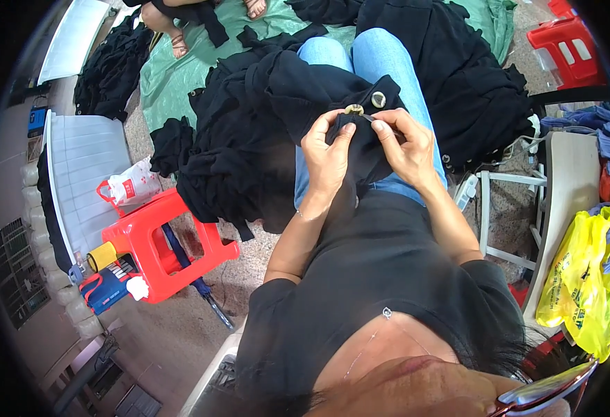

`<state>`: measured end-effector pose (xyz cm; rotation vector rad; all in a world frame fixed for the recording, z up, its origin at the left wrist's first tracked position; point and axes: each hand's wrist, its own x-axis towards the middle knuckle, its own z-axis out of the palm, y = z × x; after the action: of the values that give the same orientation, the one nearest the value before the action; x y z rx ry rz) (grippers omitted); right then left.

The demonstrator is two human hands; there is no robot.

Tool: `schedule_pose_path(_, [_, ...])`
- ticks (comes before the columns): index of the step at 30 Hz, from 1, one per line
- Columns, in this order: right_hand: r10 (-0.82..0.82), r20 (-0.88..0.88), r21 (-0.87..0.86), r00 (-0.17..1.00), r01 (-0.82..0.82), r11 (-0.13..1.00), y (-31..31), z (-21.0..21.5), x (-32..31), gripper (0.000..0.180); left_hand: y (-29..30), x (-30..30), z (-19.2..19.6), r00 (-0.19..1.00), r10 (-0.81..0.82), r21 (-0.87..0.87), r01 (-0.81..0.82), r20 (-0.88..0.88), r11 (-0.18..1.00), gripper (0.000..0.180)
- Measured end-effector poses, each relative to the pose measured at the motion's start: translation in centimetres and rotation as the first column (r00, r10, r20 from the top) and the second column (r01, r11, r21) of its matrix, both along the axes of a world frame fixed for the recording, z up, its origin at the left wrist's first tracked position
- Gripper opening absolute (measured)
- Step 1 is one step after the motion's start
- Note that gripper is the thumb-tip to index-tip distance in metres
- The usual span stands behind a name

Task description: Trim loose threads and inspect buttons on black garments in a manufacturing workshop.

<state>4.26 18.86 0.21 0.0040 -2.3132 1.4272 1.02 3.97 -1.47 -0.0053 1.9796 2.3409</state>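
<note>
A black garment (pixel 284 87) of soft cloth lies bunched over my lap. My left hand (pixel 327 149) pinches a fold of it between thumb and forefinger, just below a pale round button (pixel 353 110). My right hand (pixel 408 142) is closed close by, thumb against forefinger. A small, thin, greyish thing (pixel 368 117) sticks out from its fingertips toward that button; its kind is too small to make out. Another button (pixel 378 99), with a light rim, sits on the cloth just beyond my right fingers.
To my left stand a red plastic stool (pixel 153 243) and a white tub (pixel 89 174). More black garments (pixel 451 76) are heaped on a green sheet (pixel 173 90). A yellow plastic bag (pixel 577 278) lies on the bench at right; another person's foot (pixel 180 45) is ahead.
</note>
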Motion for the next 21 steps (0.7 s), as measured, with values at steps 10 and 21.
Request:
schedule_pose_path(10, [-0.011,-0.075,0.087,0.997,0.018,0.996,-0.23,-0.05,-0.43,0.013,0.03,0.18,0.3,1.0,0.001,-0.002,-0.001,-0.005,1.0,0.019])
schedule_pose_path(21, [-0.037,-0.07,0.144,0.997,0.046,0.988,-0.6,0.09,-0.41,0.012,0.03,0.28,0.17,0.996,-0.009,-0.136,-0.002,-0.085,0.991,0.019])
